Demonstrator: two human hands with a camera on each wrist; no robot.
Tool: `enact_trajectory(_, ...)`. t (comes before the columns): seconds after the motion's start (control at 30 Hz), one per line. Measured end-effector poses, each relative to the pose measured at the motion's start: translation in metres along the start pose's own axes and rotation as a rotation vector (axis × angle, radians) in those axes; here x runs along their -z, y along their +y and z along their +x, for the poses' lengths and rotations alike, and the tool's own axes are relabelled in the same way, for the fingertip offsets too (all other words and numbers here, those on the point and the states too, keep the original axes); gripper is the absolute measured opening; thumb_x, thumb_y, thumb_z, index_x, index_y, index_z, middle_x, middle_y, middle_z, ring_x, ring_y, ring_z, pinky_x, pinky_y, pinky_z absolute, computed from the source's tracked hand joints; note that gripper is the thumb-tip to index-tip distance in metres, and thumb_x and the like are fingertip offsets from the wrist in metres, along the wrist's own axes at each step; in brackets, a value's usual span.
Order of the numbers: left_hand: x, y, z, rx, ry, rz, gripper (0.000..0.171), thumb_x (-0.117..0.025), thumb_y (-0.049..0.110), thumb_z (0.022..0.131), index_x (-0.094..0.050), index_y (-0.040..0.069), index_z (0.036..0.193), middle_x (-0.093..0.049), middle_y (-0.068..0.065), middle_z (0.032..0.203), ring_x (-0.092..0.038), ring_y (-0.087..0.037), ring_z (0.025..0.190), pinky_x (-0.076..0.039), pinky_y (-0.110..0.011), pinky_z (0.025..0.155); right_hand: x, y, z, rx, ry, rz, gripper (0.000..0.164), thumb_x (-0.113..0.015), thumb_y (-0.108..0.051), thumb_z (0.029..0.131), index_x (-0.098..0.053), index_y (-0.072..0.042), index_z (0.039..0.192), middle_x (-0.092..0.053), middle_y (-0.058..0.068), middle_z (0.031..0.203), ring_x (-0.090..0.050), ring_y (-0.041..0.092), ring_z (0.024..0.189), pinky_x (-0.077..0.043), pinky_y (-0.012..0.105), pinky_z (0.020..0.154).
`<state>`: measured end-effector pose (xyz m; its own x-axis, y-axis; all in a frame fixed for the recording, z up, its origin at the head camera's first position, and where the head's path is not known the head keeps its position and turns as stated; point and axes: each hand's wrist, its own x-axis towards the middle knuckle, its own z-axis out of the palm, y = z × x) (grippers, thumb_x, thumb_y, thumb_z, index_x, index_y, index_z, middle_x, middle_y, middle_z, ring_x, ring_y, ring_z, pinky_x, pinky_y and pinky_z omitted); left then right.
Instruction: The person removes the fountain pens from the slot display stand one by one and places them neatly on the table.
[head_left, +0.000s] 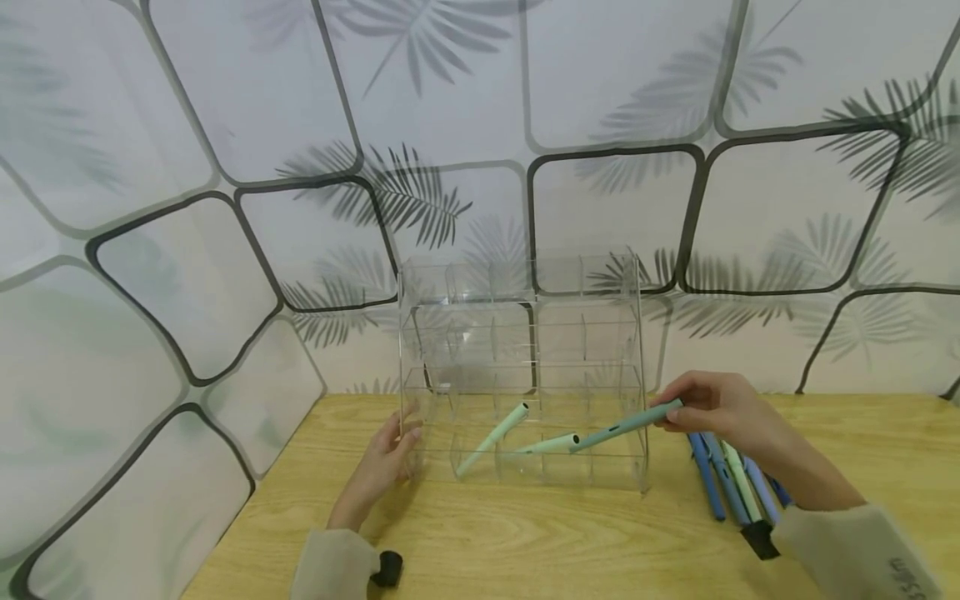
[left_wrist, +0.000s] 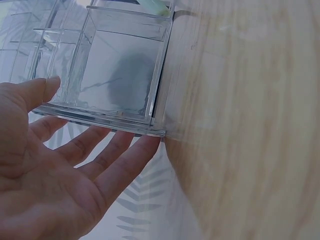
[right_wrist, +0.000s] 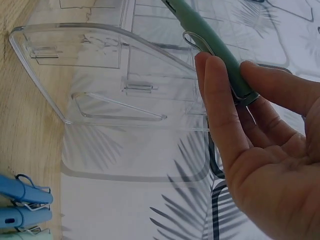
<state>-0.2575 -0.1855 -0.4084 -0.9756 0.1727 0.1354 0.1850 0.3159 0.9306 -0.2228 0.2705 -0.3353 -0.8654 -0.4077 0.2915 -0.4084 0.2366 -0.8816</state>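
Observation:
A clear tiered pen rack (head_left: 525, 367) with small compartments stands on the table. My left hand (head_left: 378, 462) holds its left side panel, the thumb over the edge and the fingers along the outer face, as the left wrist view shows. In my right hand (head_left: 712, 404) a dark green pen (head_left: 626, 425) is pinched near its clip end. It slants down leftward, its far end at the bottom row of the rack. Two light green pens lean in that row, one pen (head_left: 491, 440) toward the left and another pen (head_left: 551, 445) near the middle.
Several blue, green and purple pens (head_left: 705, 475) lie side by side on the wooden table (head_left: 525, 542), right of the rack and partly under the right forearm. A patterned wall covering (head_left: 615, 83) rises behind and at the left.

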Motion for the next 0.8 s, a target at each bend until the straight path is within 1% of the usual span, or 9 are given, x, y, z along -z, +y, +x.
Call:
enact_trajectory(0.13, 0.000, 0.000, 0.000, 0.009, 0.003, 0.002, 0.051, -0.047, 0.016, 0.110, -0.031, 0.002, 0.157, -0.043, -0.033, 0.148, -0.054, -0.043, 0.122, -0.047, -0.023, 0.053, 0.006, 0.000, -0.003, -0.025, 0.011, -0.007, 0.017, -0.060, 0.005, 0.099, -0.062, 0.013, 0.114, -0.073, -0.005, 0.105, -0.072, 0.013, 0.091, -0.059, 0.031, 0.076)
enact_trajectory(0.23, 0.000, 0.001, 0.000, 0.009, 0.002, -0.003, 0.051, -0.046, 0.017, 0.110, -0.031, 0.003, 0.157, -0.042, -0.033, 0.149, -0.054, -0.043, 0.122, -0.047, -0.023, 0.053, 0.009, 0.000, -0.006, -0.042, 0.015, 0.027, 0.017, -0.061, 0.003, 0.099, -0.065, 0.008, 0.115, -0.074, -0.003, 0.106, -0.072, 0.015, 0.092, -0.059, 0.032, 0.077)
enact_trajectory(0.4, 0.000, 0.001, 0.000, 0.013, -0.001, -0.011, 0.052, -0.046, 0.019, 0.110, -0.031, 0.003, 0.157, -0.041, -0.032, 0.150, -0.051, -0.044, 0.126, -0.046, -0.023, 0.053, 0.015, 0.004, -0.010, -0.039, -0.001, 0.083, 0.016, -0.059, 0.005, 0.100, -0.066, 0.002, 0.114, -0.074, 0.000, 0.104, -0.072, 0.017, 0.092, -0.059, 0.032, 0.078)
enact_trajectory(0.63, 0.000, 0.000, 0.000, 0.005, -0.004, -0.010, 0.052, -0.046, 0.019, 0.110, -0.031, 0.002, 0.157, -0.041, -0.033, 0.149, -0.048, -0.047, 0.130, -0.047, -0.024, 0.054, 0.021, 0.008, -0.016, -0.035, 0.004, 0.094, 0.019, -0.057, 0.007, 0.100, -0.068, 0.000, 0.114, -0.074, 0.002, 0.104, -0.072, 0.017, 0.093, -0.059, 0.031, 0.077)
enact_trajectory(0.8, 0.000, 0.000, -0.001, -0.003, 0.000, -0.001, 0.052, -0.047, 0.019, 0.110, -0.032, 0.002, 0.156, -0.042, -0.034, 0.148, -0.050, -0.047, 0.128, -0.047, -0.024, 0.054, 0.025, 0.011, -0.021, -0.037, 0.009, 0.089, 0.021, -0.055, 0.008, 0.101, -0.068, 0.000, 0.115, -0.074, 0.004, 0.104, -0.072, 0.018, 0.093, -0.059, 0.031, 0.077)
